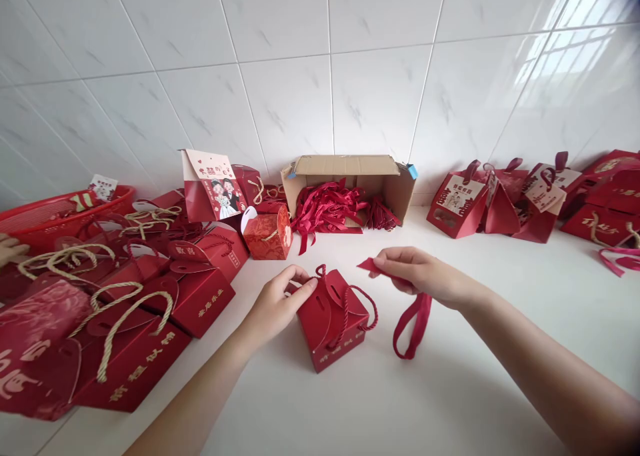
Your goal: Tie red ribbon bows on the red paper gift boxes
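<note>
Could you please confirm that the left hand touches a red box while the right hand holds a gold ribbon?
Not quite: the ribbon in the right hand is red, not gold, as the head view shows. The left hand does touch a red box.

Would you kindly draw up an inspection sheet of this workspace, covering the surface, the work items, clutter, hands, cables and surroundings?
Surface: white tabletop, visible across the front and centre.
Work items: a red box with twisted rope handles stands upright, top flaps folded in; a red ribbon hangs in a loop beside it.
Clutter: crowded boxes at left, near a red basket; a cardboard carton of ribbons behind; tagged bags at right.
Hands: left hand touches the red box's top; right hand holds the red ribbon.
Cables: nothing seen.
Surroundings: tiled wall behind; part of another person's hand at the left edge.
</note>
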Demonstrator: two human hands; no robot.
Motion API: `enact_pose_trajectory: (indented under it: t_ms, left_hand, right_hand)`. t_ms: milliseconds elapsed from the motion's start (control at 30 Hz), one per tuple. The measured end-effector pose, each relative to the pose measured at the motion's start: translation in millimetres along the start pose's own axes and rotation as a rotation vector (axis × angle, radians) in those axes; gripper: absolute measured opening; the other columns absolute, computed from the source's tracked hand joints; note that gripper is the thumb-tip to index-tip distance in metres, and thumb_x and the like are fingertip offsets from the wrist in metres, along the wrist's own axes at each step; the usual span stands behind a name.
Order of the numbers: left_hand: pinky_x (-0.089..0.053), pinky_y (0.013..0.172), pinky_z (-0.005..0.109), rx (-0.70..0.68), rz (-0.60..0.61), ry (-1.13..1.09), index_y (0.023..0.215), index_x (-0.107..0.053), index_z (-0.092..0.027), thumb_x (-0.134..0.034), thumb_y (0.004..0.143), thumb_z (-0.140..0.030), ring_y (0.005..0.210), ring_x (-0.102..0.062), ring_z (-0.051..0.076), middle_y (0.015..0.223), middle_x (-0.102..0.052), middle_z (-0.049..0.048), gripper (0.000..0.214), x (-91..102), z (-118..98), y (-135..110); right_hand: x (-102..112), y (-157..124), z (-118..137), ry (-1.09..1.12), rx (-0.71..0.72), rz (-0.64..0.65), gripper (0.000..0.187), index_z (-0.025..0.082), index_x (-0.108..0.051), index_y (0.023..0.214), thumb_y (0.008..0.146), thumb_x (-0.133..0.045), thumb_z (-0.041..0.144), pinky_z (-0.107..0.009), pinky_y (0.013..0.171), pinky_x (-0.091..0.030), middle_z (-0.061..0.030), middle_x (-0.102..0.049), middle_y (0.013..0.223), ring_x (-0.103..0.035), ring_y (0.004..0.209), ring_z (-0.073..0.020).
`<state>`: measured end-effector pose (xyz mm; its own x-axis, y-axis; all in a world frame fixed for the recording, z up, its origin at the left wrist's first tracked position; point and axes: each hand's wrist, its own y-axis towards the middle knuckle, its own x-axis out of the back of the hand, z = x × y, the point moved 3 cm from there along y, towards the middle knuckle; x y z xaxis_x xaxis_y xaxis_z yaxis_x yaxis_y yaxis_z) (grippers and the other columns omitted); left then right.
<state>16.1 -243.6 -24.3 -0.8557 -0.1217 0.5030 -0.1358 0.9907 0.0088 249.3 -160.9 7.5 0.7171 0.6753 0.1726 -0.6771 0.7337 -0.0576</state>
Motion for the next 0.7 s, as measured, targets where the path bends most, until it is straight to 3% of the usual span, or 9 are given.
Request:
enact_pose_trajectory:
  t_ms: [100, 167, 233, 300, 367, 433, 500, 600, 700]
  left_hand:
    - [-0.041, 0.067, 0.024, -0.010, -0.046, -0.077, 0.075, -0.055, -0.020, -0.056, 0.079, -0.046, 0.073, -0.055, 0.015, 0.078, -0.059, -0.0016, 0.026, -2.1, 0, 1]
    - [-0.039, 0.063, 0.023, 0.057, -0.051, -0.220, 0.069, -0.051, -0.019, -0.055, 0.080, -0.045, 0.067, -0.052, 0.013, 0.070, -0.054, -0.0031, 0.028, -3.3, 5, 3]
    - [-0.038, 0.059, 0.023, 0.164, -0.040, -0.327, 0.066, -0.047, -0.019, -0.053, 0.079, -0.046, 0.062, -0.050, 0.012, 0.065, -0.050, -0.0039, 0.031, -4.1, 15, 7]
    - [-0.037, 0.057, 0.023, 0.219, -0.104, -0.306, 0.065, -0.044, -0.019, -0.053, 0.079, -0.046, 0.059, -0.049, 0.012, 0.063, -0.047, -0.0043, 0.032, -1.2, 24, 9]
    - [-0.039, 0.060, 0.024, 0.137, -0.272, -0.199, 0.069, -0.043, -0.020, -0.055, 0.078, -0.044, 0.063, -0.050, 0.013, 0.066, -0.047, -0.0041, 0.029, 5.9, 24, 8]
    - [-0.042, 0.069, 0.026, -0.041, -0.373, -0.071, 0.076, -0.046, -0.021, -0.052, 0.081, -0.041, 0.074, -0.053, 0.015, 0.076, -0.051, -0.0020, 0.021, 9.6, 15, 1]
    - [-0.042, 0.083, 0.030, -0.196, -0.269, 0.026, 0.085, -0.053, -0.022, -0.048, 0.085, -0.038, 0.091, -0.055, 0.018, 0.092, -0.056, 0.0017, 0.017, 4.0, 1, -8]
    - [-0.041, 0.095, 0.034, -0.292, -0.026, 0.130, 0.103, -0.057, -0.023, -0.051, 0.085, -0.036, 0.107, -0.052, 0.021, 0.110, -0.056, 0.0059, 0.023, -12.1, -15, -21]
    - [-0.041, 0.098, 0.037, -0.362, 0.028, 0.208, 0.114, -0.056, -0.024, -0.056, 0.081, -0.031, 0.111, -0.050, 0.023, 0.115, -0.055, 0.0076, 0.034, -21.7, -21, -25]
  right_hand:
    - [-14, 2, -9, 0.014, -0.060, 0.175, 0.037, 0.017, -0.051, 0.069, 0.083, -0.054, 0.051, -0.023, 0.046, -0.019, 0.0065, -0.033, 0.055, -0.029, 0.049, -0.0063]
    - [-18, 1, -12, 0.002, -0.107, 0.248, 0.040, 0.017, -0.045, 0.065, 0.083, -0.054, 0.052, -0.023, 0.045, -0.018, 0.0067, -0.031, 0.054, -0.032, 0.048, -0.0064]
    - [-20, -1, -12, -0.045, -0.136, 0.272, 0.040, 0.018, -0.045, 0.065, 0.083, -0.053, 0.052, -0.023, 0.045, -0.016, 0.0060, -0.032, 0.055, -0.038, 0.048, -0.0072]
    - [-20, -3, -9, -0.097, -0.126, 0.250, 0.039, 0.017, -0.049, 0.066, 0.083, -0.053, 0.052, -0.024, 0.046, -0.019, 0.0047, -0.036, 0.057, -0.042, 0.052, -0.0085]
    - [-20, -3, -6, -0.120, -0.095, 0.193, 0.037, 0.017, -0.056, 0.070, 0.083, -0.053, 0.052, -0.024, 0.050, -0.026, 0.0025, -0.044, 0.062, -0.045, 0.058, -0.0103]
    - [-22, -2, -5, -0.120, -0.062, 0.131, 0.035, 0.018, -0.061, 0.077, 0.085, -0.052, 0.050, -0.026, 0.058, -0.034, -0.0007, -0.053, 0.071, -0.048, 0.065, -0.0124]
    - [-25, 0, -5, -0.142, -0.029, 0.073, 0.034, 0.017, -0.062, 0.078, 0.086, -0.050, 0.048, -0.028, 0.066, -0.039, -0.0032, -0.058, 0.082, -0.051, 0.073, -0.0141]
    - [-30, 3, -9, -0.211, 0.026, 0.004, 0.032, 0.018, -0.062, 0.076, 0.087, -0.049, 0.045, -0.029, 0.073, -0.042, -0.0050, -0.058, 0.094, -0.054, 0.081, -0.0163]
    - [-35, 3, -13, -0.275, 0.070, -0.003, 0.029, 0.019, -0.064, 0.076, 0.087, -0.049, 0.043, -0.029, 0.073, -0.044, -0.0055, -0.057, 0.104, -0.056, 0.089, -0.0179]
